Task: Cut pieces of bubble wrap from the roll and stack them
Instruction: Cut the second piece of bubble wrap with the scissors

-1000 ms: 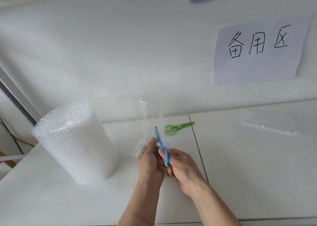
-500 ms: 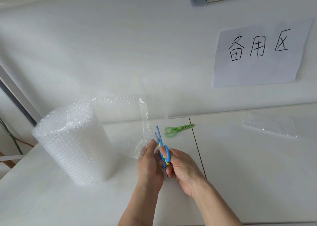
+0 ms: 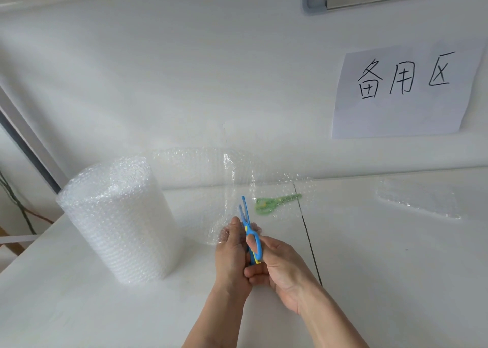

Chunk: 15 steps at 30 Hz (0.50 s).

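A fat roll of bubble wrap (image 3: 116, 215) stands upright on the white table at the left. Its loose sheet (image 3: 211, 173) unwinds to the right and hangs upright in front of the wall. My left hand (image 3: 231, 252) pinches the sheet's lower edge. My right hand (image 3: 277, 265) holds blue scissors (image 3: 249, 231), blades pointing up and slightly apart, in the sheet just right of my left thumb. The part of the sheet right of the cut (image 3: 277, 191) droops toward the table. A flat cut piece of bubble wrap (image 3: 420, 199) lies at the right.
Green scissors (image 3: 274, 202) lie on the table behind the drooping sheet. A dark seam (image 3: 307, 234) splits the table into two tops. A paper sign (image 3: 404, 88) is taped to the wall. Cables (image 3: 15, 202) hang off the table's left side.
The blue scissors have moved up into the sheet and their blades have parted. The sheet right of the cut has swung out to the right, over the green scissors.
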Tool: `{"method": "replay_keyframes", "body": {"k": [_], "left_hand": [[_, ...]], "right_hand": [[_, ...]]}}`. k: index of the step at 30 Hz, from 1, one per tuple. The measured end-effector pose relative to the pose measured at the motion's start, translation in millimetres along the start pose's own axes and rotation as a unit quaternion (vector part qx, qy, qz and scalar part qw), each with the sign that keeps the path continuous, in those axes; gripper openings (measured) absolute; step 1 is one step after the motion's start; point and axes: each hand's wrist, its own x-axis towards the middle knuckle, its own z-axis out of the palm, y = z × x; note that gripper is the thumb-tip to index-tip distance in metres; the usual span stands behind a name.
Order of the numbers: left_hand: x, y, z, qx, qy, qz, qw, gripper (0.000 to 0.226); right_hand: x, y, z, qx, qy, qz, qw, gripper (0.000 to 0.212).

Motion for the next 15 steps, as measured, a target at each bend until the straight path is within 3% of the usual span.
{"method": "replay_keyframes", "body": {"k": [6, 15], "left_hand": [[-5, 2, 3, -0.010, -0.009, -0.011, 1.000, 0.037], [-12, 3, 4, -0.030, -0.019, -0.002, 0.999, 0.029]], "right_hand": [[5, -1, 4, -0.006, 0.031, -0.006, 0.999, 0.032], [8, 3, 10, 0.007, 0.084, -0.022, 0.996, 0.019]]}}
